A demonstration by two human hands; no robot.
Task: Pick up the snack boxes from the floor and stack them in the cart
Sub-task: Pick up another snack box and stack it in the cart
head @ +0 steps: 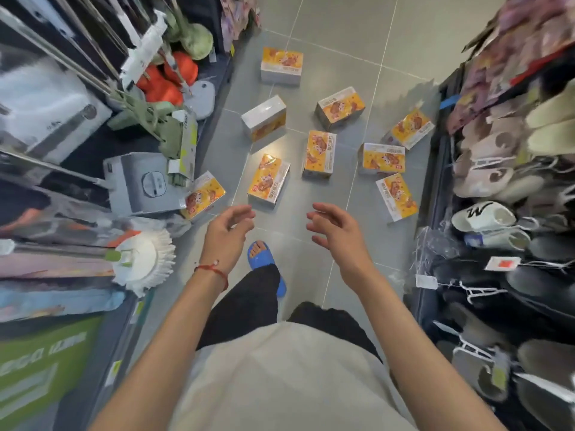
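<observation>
Several orange-and-white snack boxes lie scattered on the grey tiled floor ahead of me. The nearest box (268, 180) lies just beyond my fingertips; another box (203, 195) leans by the left shelf, one more box (397, 196) lies at the right. My left hand (228, 233) and my right hand (334, 231) hover side by side above the floor, palms facing each other, fingers loosely curled, holding nothing. No cart is in view.
Shelves line both sides of the narrow aisle: mops (146, 259) and a grey appliance box (141, 181) on the left, slippers (488, 219) and shoes on the right. My foot in a blue sandal (264, 259) stands on the floor below my hands.
</observation>
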